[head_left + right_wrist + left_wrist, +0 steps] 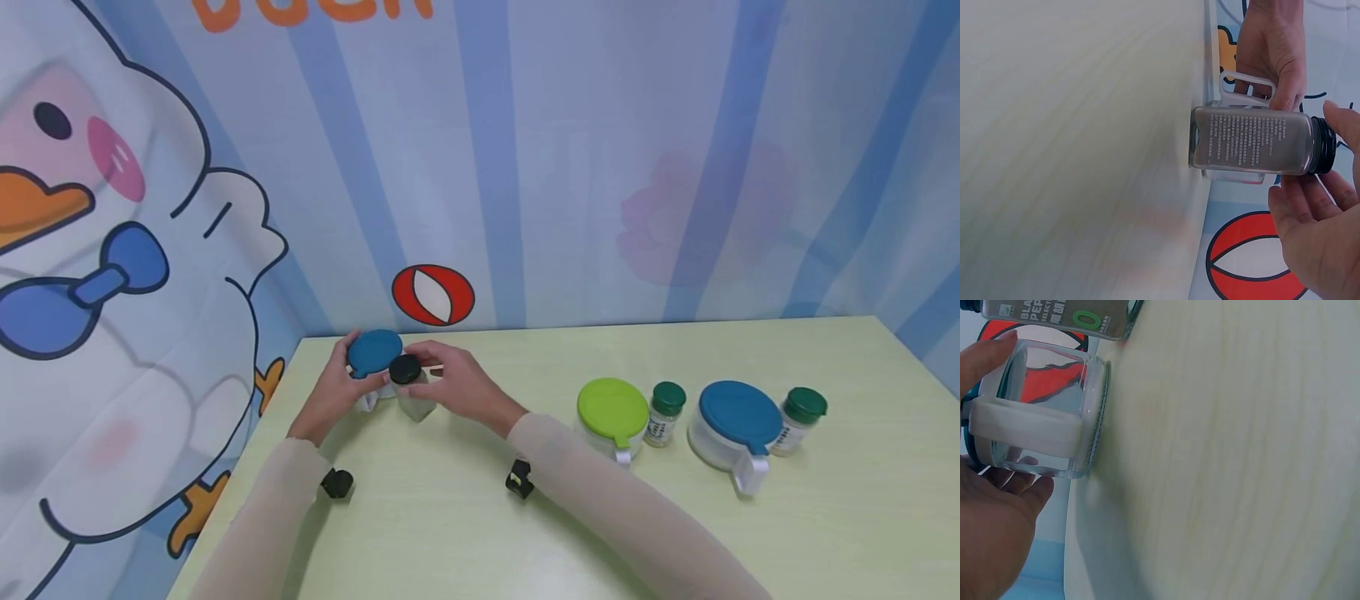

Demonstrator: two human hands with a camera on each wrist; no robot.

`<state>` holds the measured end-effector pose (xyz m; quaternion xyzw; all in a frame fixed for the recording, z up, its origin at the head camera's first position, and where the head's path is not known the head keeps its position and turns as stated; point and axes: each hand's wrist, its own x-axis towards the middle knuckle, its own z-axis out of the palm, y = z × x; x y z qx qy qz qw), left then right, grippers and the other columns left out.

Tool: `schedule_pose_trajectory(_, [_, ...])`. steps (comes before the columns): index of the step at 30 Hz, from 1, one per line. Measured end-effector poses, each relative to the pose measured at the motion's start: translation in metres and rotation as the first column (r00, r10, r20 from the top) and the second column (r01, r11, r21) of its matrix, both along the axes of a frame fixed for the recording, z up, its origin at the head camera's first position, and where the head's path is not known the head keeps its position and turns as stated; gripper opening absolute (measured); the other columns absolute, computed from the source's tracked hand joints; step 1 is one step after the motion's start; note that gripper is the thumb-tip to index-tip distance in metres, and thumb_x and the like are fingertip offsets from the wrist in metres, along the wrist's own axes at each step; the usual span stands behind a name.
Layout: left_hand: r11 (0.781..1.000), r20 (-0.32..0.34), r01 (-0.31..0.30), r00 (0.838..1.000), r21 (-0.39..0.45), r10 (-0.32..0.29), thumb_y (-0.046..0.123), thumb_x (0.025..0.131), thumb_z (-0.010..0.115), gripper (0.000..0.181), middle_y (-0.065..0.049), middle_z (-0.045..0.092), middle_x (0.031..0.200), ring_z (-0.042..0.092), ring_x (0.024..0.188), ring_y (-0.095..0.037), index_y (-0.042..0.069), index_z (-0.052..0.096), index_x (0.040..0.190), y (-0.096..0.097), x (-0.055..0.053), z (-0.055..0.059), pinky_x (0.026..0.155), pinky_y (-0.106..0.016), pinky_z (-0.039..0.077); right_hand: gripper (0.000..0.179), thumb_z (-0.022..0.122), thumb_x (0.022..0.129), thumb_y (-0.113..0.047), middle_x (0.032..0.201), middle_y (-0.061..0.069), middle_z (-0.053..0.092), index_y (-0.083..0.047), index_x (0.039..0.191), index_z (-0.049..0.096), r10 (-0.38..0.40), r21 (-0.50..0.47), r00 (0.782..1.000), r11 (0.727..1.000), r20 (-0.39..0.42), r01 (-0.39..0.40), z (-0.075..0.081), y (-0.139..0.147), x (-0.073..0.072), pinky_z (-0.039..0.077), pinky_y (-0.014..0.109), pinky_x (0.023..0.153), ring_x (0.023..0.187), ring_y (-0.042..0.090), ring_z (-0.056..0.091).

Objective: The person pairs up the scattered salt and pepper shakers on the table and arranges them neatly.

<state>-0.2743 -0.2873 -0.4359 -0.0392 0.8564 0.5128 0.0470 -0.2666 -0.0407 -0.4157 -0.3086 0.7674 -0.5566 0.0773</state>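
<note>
At the table's far left, my left hand (330, 396) holds a clear jar with a blue lid (375, 352), thumb and fingers on opposite sides. Its white handle (1025, 425) faces the left wrist camera. Right beside the jar, my right hand (463, 383) grips a pepper bottle (415, 404) near its black cap (405, 368). In the left wrist view, part of the bottle's label (1063, 314) reads "PEP". Small printed text covers the side of the pepper bottle (1254, 140) facing the right wrist camera, and the jar is partly hidden behind it.
On the right stand a green-lidded jar (612, 408), a green-capped shaker (664, 412), a larger blue-lidded jar (738, 425) and another green-capped shaker (801, 417). A printed curtain (570, 167) hangs behind the table (450, 533). Black wrist cameras (337, 483) sit at both sleeves.
</note>
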Motion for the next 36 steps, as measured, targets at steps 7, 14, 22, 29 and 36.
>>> schedule_pose_trajectory(7, [1.0, -0.004, -0.006, 1.0, -0.009, 0.006, 0.043, 0.088, 0.079, 0.111, -0.018, 0.009, 0.169, 0.018, 0.152, -0.043, 0.016, 0.003, 0.163, 0.003, 0.001, 0.0, 0.12, -0.062, 0.023, 0.057, 0.078, 0.091, -0.019, 0.139, 0.004, 0.06, -0.009, 0.143, 0.057, -0.011, 0.017, 1.0, 1.0, -0.009, 0.011, 0.001, -0.002, 0.001, 0.049, 0.043, 0.107, 0.125, 0.023, 0.06])
schedule_pose_trajectory(14, [1.0, 0.001, -0.006, 1.0, -0.005, 0.006, 0.045, 0.086, 0.08, 0.111, -0.016, 0.012, 0.168, 0.019, 0.151, -0.042, 0.016, 0.005, 0.163, 0.004, 0.003, -0.001, 0.12, -0.063, 0.024, 0.052, 0.079, 0.091, -0.021, 0.133, 0.004, 0.059, -0.011, 0.139, 0.061, -0.029, 0.053, 0.999, 0.998, -0.02, 0.03, -0.002, -0.003, 0.0, 0.051, 0.039, 0.105, 0.12, 0.02, 0.058])
schedule_pose_trajectory(22, [1.0, -0.003, -0.011, 1.0, -0.011, 0.011, 0.047, 0.085, 0.08, 0.109, -0.015, 0.016, 0.167, 0.021, 0.151, -0.041, 0.014, 0.01, 0.162, 0.004, 0.002, -0.002, 0.12, -0.064, 0.024, 0.042, 0.079, 0.09, -0.024, 0.123, -0.001, 0.061, -0.015, 0.13, 0.068, -0.036, 0.035, 0.999, 0.999, -0.019, 0.037, -0.004, -0.002, 0.0, 0.052, 0.041, 0.104, 0.113, 0.016, 0.058])
schedule_pose_trajectory(29, [1.0, -0.006, -0.009, 1.0, -0.023, 0.008, 0.052, 0.083, 0.08, 0.109, -0.014, 0.018, 0.166, 0.022, 0.151, -0.04, 0.016, 0.012, 0.161, 0.002, 0.001, -0.002, 0.12, -0.064, 0.023, 0.045, 0.08, 0.09, -0.027, 0.127, -0.003, 0.062, -0.018, 0.131, 0.066, -0.055, -0.001, 0.998, 0.998, 0.03, 0.055, -0.007, -0.002, -0.001, 0.054, 0.03, 0.099, 0.113, 0.017, 0.063])
schedule_pose_trajectory(36, [1.0, 0.016, -0.012, 1.0, -0.027, 0.012, 0.05, 0.085, 0.08, 0.109, -0.015, 0.016, 0.167, 0.02, 0.151, -0.041, 0.017, 0.009, 0.161, 0.001, 0.001, -0.002, 0.12, -0.064, 0.023, 0.047, 0.08, 0.089, -0.029, 0.128, -0.002, 0.063, -0.018, 0.132, 0.065, -0.036, 0.0, 0.998, 0.999, 0.048, 0.036, -0.009, -0.003, -0.004, 0.057, 0.028, 0.093, 0.115, 0.021, 0.065])
